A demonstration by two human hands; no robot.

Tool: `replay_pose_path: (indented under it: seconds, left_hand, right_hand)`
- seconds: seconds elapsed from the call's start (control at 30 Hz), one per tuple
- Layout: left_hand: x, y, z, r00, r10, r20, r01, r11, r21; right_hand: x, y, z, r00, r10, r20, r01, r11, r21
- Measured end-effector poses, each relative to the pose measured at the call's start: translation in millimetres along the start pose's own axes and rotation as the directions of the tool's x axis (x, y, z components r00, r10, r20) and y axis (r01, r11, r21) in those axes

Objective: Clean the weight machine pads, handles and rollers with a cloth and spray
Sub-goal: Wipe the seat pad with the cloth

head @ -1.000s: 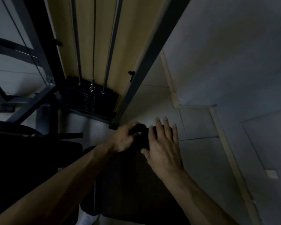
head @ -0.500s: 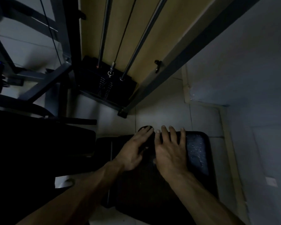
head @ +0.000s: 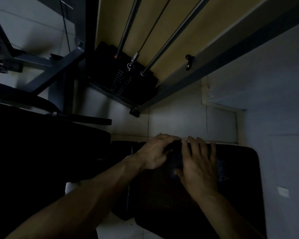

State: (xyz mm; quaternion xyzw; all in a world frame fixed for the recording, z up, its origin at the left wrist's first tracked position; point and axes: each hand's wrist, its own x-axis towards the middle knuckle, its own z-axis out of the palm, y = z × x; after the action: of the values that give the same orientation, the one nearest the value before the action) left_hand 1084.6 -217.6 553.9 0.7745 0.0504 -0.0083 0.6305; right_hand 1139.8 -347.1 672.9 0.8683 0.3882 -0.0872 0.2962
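The left grip (head: 154,152) and right grip (head: 198,168) lie side by side at the far edge of a black pad (head: 238,187), fingertips reaching that edge. The left grip's fingers curl over a dark cloth (head: 175,157) bunched between the two hands. In this dim light the cloth's outline is hard to follow. The right grip is flat, fingers straight and slightly spread, pressing down on the pad with its thumb side against the cloth. To its right a bare strip of pad, speckled with droplets (head: 222,169), runs to the rounded right edge, and the grey wall (head: 274,100) stands close beside that edge. Beyond the far edge a band of tiled floor (head: 176,121) lies open up to the frame foot (head: 135,112) and the weight stack (head: 128,80). Left of the pad sits another dark cushion (head: 41,144), near it.
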Motion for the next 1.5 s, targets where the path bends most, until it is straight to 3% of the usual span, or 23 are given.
replay_pose_path:
  seconds: [0.1,0.17,0.23,0.3,0.33,0.4,0.47,0.53,0.57,0.63,0.67,0.7,0.73,0.77,0.8,0.83,0.87,0.93,1.0,1.1,1.33,1.4,1.5]
  left_hand:
    - [-20.1,-44.9,-10.8,0.999,-0.047,-0.006,0.047,0.998,0.037]
    - [-40.3,-78.6,-24.2,0.987,-0.16,-0.009,0.16,0.984,0.083]
    - [-57.5,-91.9,-32.7,0.979,-0.188,-0.076,0.194,0.977,0.091]
    - [-66.6,-83.2,-28.6,0.965,-0.113,-0.235,0.112,0.994,-0.016]
    - [-65.5,-68.9,-26.7,0.938,-0.16,-0.309,0.114,0.98,-0.162]
    - [-54.8,-42.7,-25.5,0.863,-0.295,-0.409,0.102,0.896,-0.432]
    - [-42.2,-27.1,-26.8,0.852,-0.388,-0.353,0.125,0.804,-0.581]
    - [-33.7,-17.2,-30.6,0.904,-0.321,-0.283,0.106,0.808,-0.58]
    - [-30.9,-14.1,-30.9,0.93,-0.277,-0.241,0.11,0.837,-0.536]
    - [-29.3,-16.5,-36.7,0.95,-0.263,-0.167,0.181,0.901,-0.393]
    - [-30.4,-21.5,-42.2,0.948,-0.285,-0.143,0.22,0.908,-0.356]
    - [-33.1,-32.7,-47.3,0.942,-0.31,-0.125,0.248,0.9,-0.358]
    - [-37.5,-44.1,-50.3,0.924,-0.358,-0.132,0.283,0.874,-0.395]
    - [-45.5,-57.7,-51.2,0.88,-0.443,-0.173,0.332,0.833,-0.443]
    - [-54.8,-76.9,-49.6,0.811,-0.544,-0.215,0.392,0.778,-0.491]
    - [-64.3,-96.1,-47.1,0.734,-0.639,-0.23,0.473,0.724,-0.502]
    - [-73.1,-113.2,-42.4,0.685,-0.697,-0.211,0.556,0.688,-0.467]
    - [-85.5,-139.0,-29.4,0.685,-0.72,-0.111,0.637,0.665,-0.39]
    - [-82.7,-151.6,-18.2,0.696,-0.715,-0.059,0.647,0.661,-0.38]
    - [-67.9,-150.3,-16.1,0.738,-0.674,-0.036,0.604,0.684,-0.41]
    - [-81.3,-178.5,-1.2,0.715,-0.698,0.047,0.604,0.582,-0.545]
    - [-84.5,-173.1,-2.1,0.714,-0.696,0.08,0.619,0.573,-0.538]
    - [-82.1,-168.9,0.5,0.721,-0.688,0.08,0.598,0.56,-0.574]
  right_hand:
    - [1.2,-3.3,7.9,0.998,0.025,-0.052,-0.024,0.999,0.024]
    - [3.0,-5.6,10.9,0.998,0.047,-0.052,-0.045,0.998,0.044]
    - [3.1,-8.6,14.3,0.997,0.048,-0.052,-0.044,0.996,0.078]
    - [2.9,-21.2,16.1,0.995,0.006,-0.095,0.017,0.973,0.232]
    - [3.2,-30.9,14.3,0.995,-0.011,-0.104,0.051,0.917,0.395]
    - [9.6,-55.7,1.9,0.999,-0.021,-0.047,0.049,0.661,0.749]
    - [28.3,-79.0,-7.4,0.988,-0.016,0.154,-0.145,0.258,0.955]
    - [52.1,-95.1,-12.0,0.944,0.007,0.331,-0.324,-0.179,0.929]
    - [62.0,-99.6,-11.2,0.927,0.035,0.374,-0.343,-0.328,0.88]
    - [82.7,-103.0,-9.6,0.902,0.094,0.422,-0.327,-0.49,0.808]
    - [91.9,-101.6,-8.6,0.896,0.103,0.432,-0.327,-0.503,0.8]
    - [102.0,-98.6,-7.5,0.902,0.098,0.42,-0.33,-0.469,0.819]
    - [112.4,-92.8,-6.6,0.919,0.082,0.386,-0.336,-0.349,0.875]
    - [123.5,-85.0,-4.9,0.942,0.04,0.334,-0.327,-0.119,0.937]
    - [134.6,-78.2,-3.5,0.954,-0.048,0.295,-0.282,0.176,0.943]
    - [145.6,-73.8,0.7,0.939,-0.155,0.307,-0.209,0.451,0.868]
    - [153.9,-72.5,5.7,0.895,-0.257,0.365,-0.115,0.656,0.746]
    - [163.7,-81.2,15.4,0.757,-0.378,0.533,0.041,0.841,0.54]
    - [170.4,-97.1,25.4,0.662,-0.418,0.622,0.073,0.862,0.502]
    - [191.0,-120.1,45.0,0.654,-0.452,0.607,0.072,0.836,0.544]
    - [236.6,-198.1,105.6,0.609,-0.518,0.6,0.048,0.78,0.624]
    - [241.2,-201.9,108.6,0.545,-0.547,0.635,0.112,0.798,0.592]
    - [251.8,-175.0,78.6,0.403,-0.599,0.692,0.322,0.801,0.505]
